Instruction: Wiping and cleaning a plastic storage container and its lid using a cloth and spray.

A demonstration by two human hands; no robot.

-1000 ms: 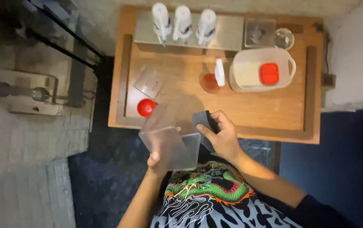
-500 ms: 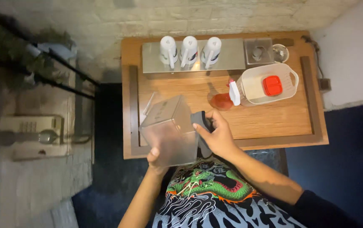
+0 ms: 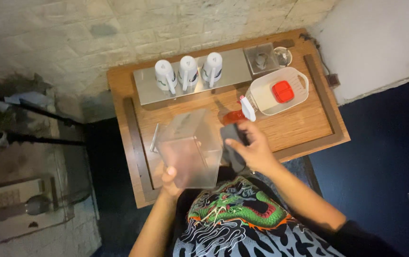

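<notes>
Pale brick wall and dark floor frame a small wooden table point(image 3: 304, 123) with a raised rim, seen from above. At its back edge lies a flat brushed-metal tray point(image 3: 235, 71) bearing three white cups point(image 3: 188, 72) turned upside down, handles toward the person. Beside the tray sit a small square clear lid point(image 3: 260, 58) and a round glass point(image 3: 283, 55). A white plastic jug point(image 3: 266, 95) with a loop handle holds a red square lid point(image 3: 282, 91), and just in front of it lies a spray bottle point(image 3: 238, 114) with red body and white trigger head.

Left hand point(image 3: 172, 178) grips from below a clear, frosted-looking plastic box point(image 3: 190, 147), cube-shaped with straight walls, tilted and raised over the table's near left part. Right hand point(image 3: 254, 150) is closed on a dark, soft-looking cloth point(image 3: 232, 143) pressed against the box's right wall.

Compared with half a second ago, the view has swung so the table sits more to the right and turned; the box stands a little higher, while both hands keep their grip. The red round cap seen a second ago is now hidden.
</notes>
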